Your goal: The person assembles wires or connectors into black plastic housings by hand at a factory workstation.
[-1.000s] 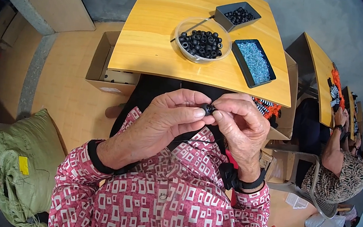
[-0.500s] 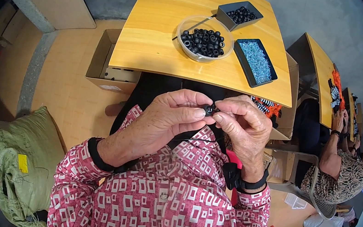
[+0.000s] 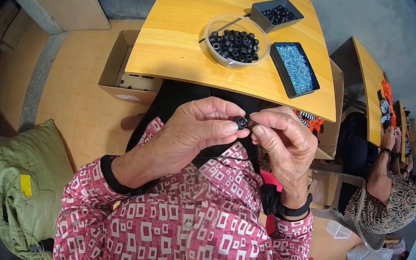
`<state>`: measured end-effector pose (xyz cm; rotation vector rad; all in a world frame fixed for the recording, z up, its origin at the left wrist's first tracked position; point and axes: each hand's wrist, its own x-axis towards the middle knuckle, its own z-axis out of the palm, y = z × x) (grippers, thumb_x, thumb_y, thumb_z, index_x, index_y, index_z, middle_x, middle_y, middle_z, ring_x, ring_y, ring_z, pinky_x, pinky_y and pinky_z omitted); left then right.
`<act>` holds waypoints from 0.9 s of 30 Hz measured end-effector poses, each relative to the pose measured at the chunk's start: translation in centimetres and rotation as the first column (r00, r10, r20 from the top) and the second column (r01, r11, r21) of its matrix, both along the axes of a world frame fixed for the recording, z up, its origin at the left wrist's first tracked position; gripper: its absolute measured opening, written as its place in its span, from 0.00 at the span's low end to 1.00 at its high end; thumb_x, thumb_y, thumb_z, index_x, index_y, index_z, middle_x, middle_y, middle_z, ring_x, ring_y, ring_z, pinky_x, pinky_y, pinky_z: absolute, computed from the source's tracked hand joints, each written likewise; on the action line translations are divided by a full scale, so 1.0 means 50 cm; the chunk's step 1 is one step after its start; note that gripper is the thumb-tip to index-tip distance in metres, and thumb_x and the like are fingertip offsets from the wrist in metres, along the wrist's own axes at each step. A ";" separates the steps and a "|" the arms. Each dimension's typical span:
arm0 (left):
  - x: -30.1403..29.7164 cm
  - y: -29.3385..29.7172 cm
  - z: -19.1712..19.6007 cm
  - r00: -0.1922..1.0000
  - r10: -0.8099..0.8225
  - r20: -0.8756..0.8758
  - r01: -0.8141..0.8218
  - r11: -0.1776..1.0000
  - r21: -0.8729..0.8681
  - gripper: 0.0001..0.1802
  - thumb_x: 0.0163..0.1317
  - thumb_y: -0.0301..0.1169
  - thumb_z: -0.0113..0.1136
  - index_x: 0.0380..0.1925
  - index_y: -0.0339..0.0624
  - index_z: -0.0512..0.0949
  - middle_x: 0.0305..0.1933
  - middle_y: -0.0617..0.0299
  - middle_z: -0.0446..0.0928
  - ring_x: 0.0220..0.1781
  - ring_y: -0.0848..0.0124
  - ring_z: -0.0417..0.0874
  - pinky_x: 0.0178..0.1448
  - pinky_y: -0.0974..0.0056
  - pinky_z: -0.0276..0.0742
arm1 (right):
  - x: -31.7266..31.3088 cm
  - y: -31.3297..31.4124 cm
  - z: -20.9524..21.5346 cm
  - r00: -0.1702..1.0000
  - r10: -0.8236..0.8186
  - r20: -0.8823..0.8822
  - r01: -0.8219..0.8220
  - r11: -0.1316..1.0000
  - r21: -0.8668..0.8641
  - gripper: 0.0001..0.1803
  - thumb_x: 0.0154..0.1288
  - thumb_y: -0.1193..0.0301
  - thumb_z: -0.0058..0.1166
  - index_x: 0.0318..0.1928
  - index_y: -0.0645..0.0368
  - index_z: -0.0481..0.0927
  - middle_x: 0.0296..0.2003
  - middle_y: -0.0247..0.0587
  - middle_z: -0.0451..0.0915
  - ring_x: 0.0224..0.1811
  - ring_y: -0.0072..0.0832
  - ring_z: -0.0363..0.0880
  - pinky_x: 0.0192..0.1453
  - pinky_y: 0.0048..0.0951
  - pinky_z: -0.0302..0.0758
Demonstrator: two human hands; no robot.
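Green sack (image 3: pixel 18 210) bears an illegible yellow label (image 3: pixel 26 185); left fingers (image 3: pixel 225 127) pinch 1 black bead (image 3: pixel 241 123); right fingers (image 3: pixel 269 119) nearly meet, hold unclear.

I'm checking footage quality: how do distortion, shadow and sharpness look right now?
Head view: black corners, yellow table bowed at its edges; head view: soft shadow on its near-left part; head view: left hand and right hand fairly sharp, black bead too dark for fine detail.

We are looking at a yellow wood-grain bench (image 3: pixel 179 30). On it, a round clear plastic bowl (image 3: pixel 264 48) is holding black beads (image 3: pixel 234 46). Just beyond, a dark grey tray (image 3: pixel 260 19) is carrying similar beads (image 3: pixel 279 16); right of the bowl, a black rectangular tray (image 3: pixel 282 72) is holding light blue beads (image 3: pixel 295 68).
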<state>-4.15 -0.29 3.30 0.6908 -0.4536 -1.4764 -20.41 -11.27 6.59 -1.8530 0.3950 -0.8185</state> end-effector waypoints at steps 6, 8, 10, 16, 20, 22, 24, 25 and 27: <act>-0.001 0.001 0.000 0.999 0.019 0.046 -0.019 1.000 0.013 0.13 0.64 0.23 0.58 0.49 0.37 0.74 0.49 0.57 0.78 0.52 0.68 0.82 0.54 0.71 0.81 | 0.004 0.001 0.002 1.000 -0.001 -0.023 -0.001 0.996 -0.089 0.09 0.57 0.81 0.60 0.39 0.65 0.83 0.34 0.42 0.82 0.35 0.26 0.80 0.37 0.22 0.76; 0.000 0.001 0.002 0.998 0.022 0.058 -0.023 1.000 0.007 0.13 0.64 0.23 0.58 0.48 0.37 0.74 0.49 0.57 0.78 0.51 0.68 0.82 0.54 0.71 0.81 | 0.005 0.000 0.002 1.000 -0.002 -0.024 -0.002 0.991 -0.133 0.09 0.57 0.81 0.61 0.40 0.66 0.83 0.34 0.42 0.81 0.35 0.26 0.80 0.37 0.22 0.76; 0.001 0.001 0.003 0.997 0.027 0.070 -0.027 1.000 0.002 0.13 0.64 0.23 0.58 0.48 0.37 0.74 0.49 0.57 0.78 0.51 0.68 0.82 0.54 0.71 0.81 | 0.006 0.000 0.006 0.999 -0.004 -0.037 -0.002 0.987 -0.163 0.09 0.56 0.81 0.61 0.40 0.66 0.83 0.34 0.42 0.81 0.34 0.27 0.80 0.37 0.23 0.76; 0.002 0.000 -0.001 0.992 0.036 0.123 -0.036 0.999 -0.005 0.13 0.63 0.23 0.58 0.48 0.36 0.74 0.49 0.58 0.78 0.51 0.70 0.81 0.55 0.70 0.80 | 0.012 -0.002 0.008 0.999 -0.011 -0.036 -0.001 0.949 -0.316 0.10 0.56 0.81 0.61 0.40 0.66 0.83 0.33 0.43 0.81 0.34 0.28 0.80 0.37 0.24 0.77; 0.001 0.001 0.001 0.992 0.046 0.117 -0.048 0.999 0.014 0.13 0.63 0.23 0.58 0.48 0.36 0.74 0.49 0.57 0.77 0.51 0.69 0.81 0.55 0.70 0.79 | 0.012 -0.002 0.007 0.998 -0.023 -0.057 0.002 0.941 -0.339 0.10 0.55 0.81 0.61 0.40 0.64 0.83 0.32 0.42 0.81 0.34 0.28 0.80 0.36 0.24 0.77; 0.001 0.002 0.000 0.992 0.053 0.116 -0.055 0.998 0.011 0.13 0.63 0.23 0.58 0.48 0.36 0.74 0.49 0.57 0.77 0.51 0.69 0.81 0.55 0.70 0.79 | 0.010 -0.002 0.008 0.998 -0.020 -0.066 -0.003 0.941 -0.337 0.10 0.55 0.81 0.61 0.40 0.64 0.83 0.33 0.42 0.81 0.34 0.28 0.80 0.37 0.24 0.77; 0.002 0.002 -0.003 0.995 0.041 0.093 -0.044 0.999 0.024 0.13 0.63 0.23 0.58 0.48 0.35 0.74 0.48 0.57 0.77 0.51 0.68 0.81 0.55 0.70 0.79 | 0.010 -0.002 0.008 0.997 -0.018 -0.075 -0.008 0.942 -0.336 0.10 0.55 0.81 0.61 0.40 0.64 0.83 0.33 0.42 0.81 0.34 0.28 0.80 0.37 0.24 0.77; 0.001 0.002 -0.004 0.995 0.042 0.093 -0.044 0.999 0.022 0.13 0.63 0.23 0.58 0.48 0.35 0.74 0.48 0.57 0.77 0.51 0.68 0.81 0.55 0.70 0.79 | 0.009 0.000 0.005 0.997 -0.024 -0.070 -0.001 0.943 -0.332 0.10 0.55 0.81 0.61 0.40 0.64 0.83 0.33 0.42 0.81 0.34 0.28 0.80 0.37 0.24 0.77; -0.001 0.001 -0.006 0.993 0.049 0.109 -0.051 0.999 0.008 0.13 0.63 0.23 0.58 0.48 0.35 0.74 0.48 0.57 0.77 0.51 0.69 0.81 0.55 0.70 0.79 | 0.012 0.002 0.004 0.997 -0.029 -0.066 0.006 0.944 -0.330 0.10 0.55 0.81 0.61 0.41 0.64 0.83 0.34 0.42 0.80 0.34 0.28 0.80 0.37 0.24 0.77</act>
